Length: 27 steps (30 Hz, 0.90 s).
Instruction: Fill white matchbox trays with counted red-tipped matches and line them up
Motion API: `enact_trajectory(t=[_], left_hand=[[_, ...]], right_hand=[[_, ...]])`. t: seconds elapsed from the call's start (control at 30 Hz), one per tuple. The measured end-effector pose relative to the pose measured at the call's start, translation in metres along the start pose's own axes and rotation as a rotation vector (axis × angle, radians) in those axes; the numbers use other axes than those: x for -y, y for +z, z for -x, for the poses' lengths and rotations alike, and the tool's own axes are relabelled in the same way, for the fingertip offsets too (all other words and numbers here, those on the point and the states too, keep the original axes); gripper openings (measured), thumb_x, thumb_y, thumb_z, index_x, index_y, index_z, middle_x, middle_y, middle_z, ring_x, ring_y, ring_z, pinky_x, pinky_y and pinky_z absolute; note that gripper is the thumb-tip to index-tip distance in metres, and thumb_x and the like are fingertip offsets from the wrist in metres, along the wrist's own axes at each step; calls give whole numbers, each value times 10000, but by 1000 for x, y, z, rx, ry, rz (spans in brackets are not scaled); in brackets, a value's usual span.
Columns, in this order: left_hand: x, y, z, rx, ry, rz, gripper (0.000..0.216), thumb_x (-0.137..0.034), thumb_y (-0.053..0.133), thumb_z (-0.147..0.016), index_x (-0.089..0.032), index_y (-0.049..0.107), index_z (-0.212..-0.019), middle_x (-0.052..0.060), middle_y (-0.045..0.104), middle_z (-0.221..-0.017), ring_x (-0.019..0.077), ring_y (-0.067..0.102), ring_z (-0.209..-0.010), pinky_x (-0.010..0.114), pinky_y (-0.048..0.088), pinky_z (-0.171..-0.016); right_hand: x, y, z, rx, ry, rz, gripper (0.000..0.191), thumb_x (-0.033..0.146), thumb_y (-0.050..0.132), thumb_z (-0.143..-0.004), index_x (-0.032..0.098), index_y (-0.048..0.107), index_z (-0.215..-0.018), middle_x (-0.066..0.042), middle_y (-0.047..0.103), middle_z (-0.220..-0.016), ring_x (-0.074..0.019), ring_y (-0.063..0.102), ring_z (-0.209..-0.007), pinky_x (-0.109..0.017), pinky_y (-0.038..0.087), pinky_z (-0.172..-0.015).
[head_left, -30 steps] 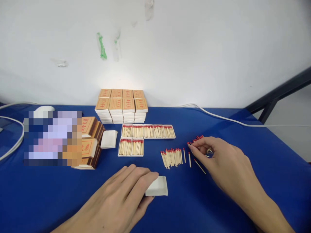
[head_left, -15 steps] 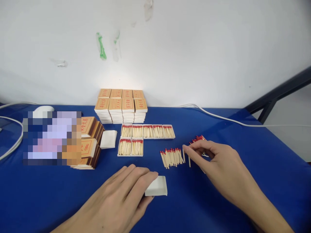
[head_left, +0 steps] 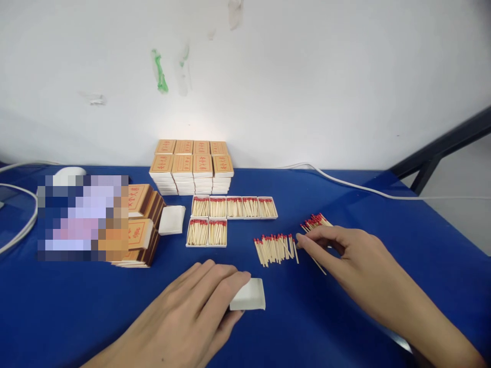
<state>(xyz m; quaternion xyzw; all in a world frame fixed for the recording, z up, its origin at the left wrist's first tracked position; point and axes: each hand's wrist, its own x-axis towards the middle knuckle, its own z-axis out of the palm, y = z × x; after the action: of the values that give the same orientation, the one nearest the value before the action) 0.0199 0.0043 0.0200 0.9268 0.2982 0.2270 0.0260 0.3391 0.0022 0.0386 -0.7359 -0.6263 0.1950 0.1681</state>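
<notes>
My left hand point(head_left: 192, 314) lies on the blue table with its fingers and thumb closed round an empty white matchbox tray point(head_left: 249, 295). My right hand point(head_left: 345, 253) reaches left with fingers stretched, their tips touching the right edge of a row of red-tipped matches point(head_left: 274, 248). A second small heap of matches point(head_left: 315, 221) lies just behind that hand, and one loose match point(head_left: 317, 265) sticks out under its fingers.
Several filled white trays of matches point(head_left: 233, 207) lie in two rows mid-table. Behind them stands a block of stacked orange matchboxes point(head_left: 192, 166). Orange sleeves point(head_left: 141, 225) and another empty white tray point(head_left: 172, 220) are at left. A white cable point(head_left: 345, 185) runs along the back.
My right hand has swept leftward, pushing a couple of stray matches against the right side of the row. The left hand and its tray have stayed still.
</notes>
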Motion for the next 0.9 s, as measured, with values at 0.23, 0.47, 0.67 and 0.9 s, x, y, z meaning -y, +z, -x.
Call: enact_trajectory(t=[0.23,0.47,0.67,0.9], left_hand=[[-1,0,0,15,-5,21,330,-264,366,-1254,-224,622,-1457,12,867,-1273,192,870,-1150,358,687,-1089],[-1,1,-1,10,-12,23,324,-265,388,-1245,-216,619,-1468,31,866,-1278,211,868,-1169,363,684,-1103],[1,5,2,35,-18,35,314,-270,416,-1239,-220,586,-1498,43,851,-1296,200,864,-1167,375,677,-1120],[2,6,6,51,-36,38,327,-281,434,-1233,-226,564,-1528,50,844,-1327,215,847,-1228,383,651,-1170]], right_hand=[[-3,-9,0,5,37,-97,486,742,636,-1019,301,843,-1033,-10,748,-766,-215,648,-694,-357,490,-655],[-24,-18,-2,67,67,110,471,772,714,-918,323,823,-831,-5,635,-620,-193,527,-537,-347,364,-531],[-30,-16,2,123,-15,56,313,626,761,-945,323,829,-902,10,627,-638,-183,556,-564,-322,396,-542],[-15,-12,-1,38,44,-23,357,637,750,-912,300,817,-813,-3,655,-631,-186,547,-567,-330,354,-546]])
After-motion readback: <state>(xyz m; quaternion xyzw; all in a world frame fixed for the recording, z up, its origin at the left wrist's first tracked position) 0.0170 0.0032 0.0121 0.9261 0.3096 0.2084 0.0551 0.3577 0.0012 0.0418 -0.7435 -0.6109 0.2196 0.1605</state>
